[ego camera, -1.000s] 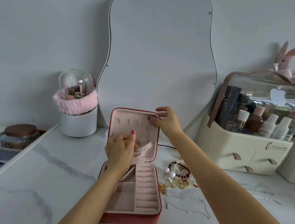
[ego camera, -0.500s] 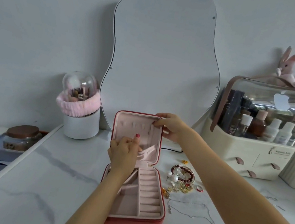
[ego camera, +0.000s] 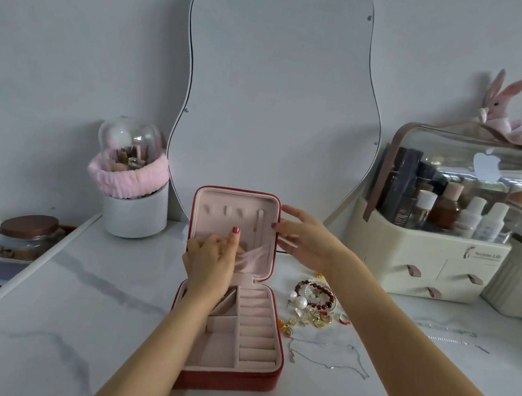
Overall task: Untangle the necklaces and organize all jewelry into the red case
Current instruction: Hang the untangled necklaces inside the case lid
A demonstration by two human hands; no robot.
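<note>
left hand [ego camera: 210, 263]: fingers curled, thumb raised, pinching at the elastic pocket [ego camera: 252, 258] inside the lid; whether a chain is held cannot be told. right hand [ego camera: 305, 241]: fingers straight, now only touching the lid's right edge, where half a second ago they gripped its top corner. red case [ego camera: 227, 379]: open on the counter [ego camera: 68, 321], lid upright, tray compartments showing no jewelry. jewelry heap [ego camera: 315, 303]: bracelets, pearls, gold pieces just beside the case, right. silver necklace [ego camera: 328, 355]: spread loose, near the case. further chains [ego camera: 448, 335]: well apart, right. judgement: lid being readied; sorting hardly begun.
</note>
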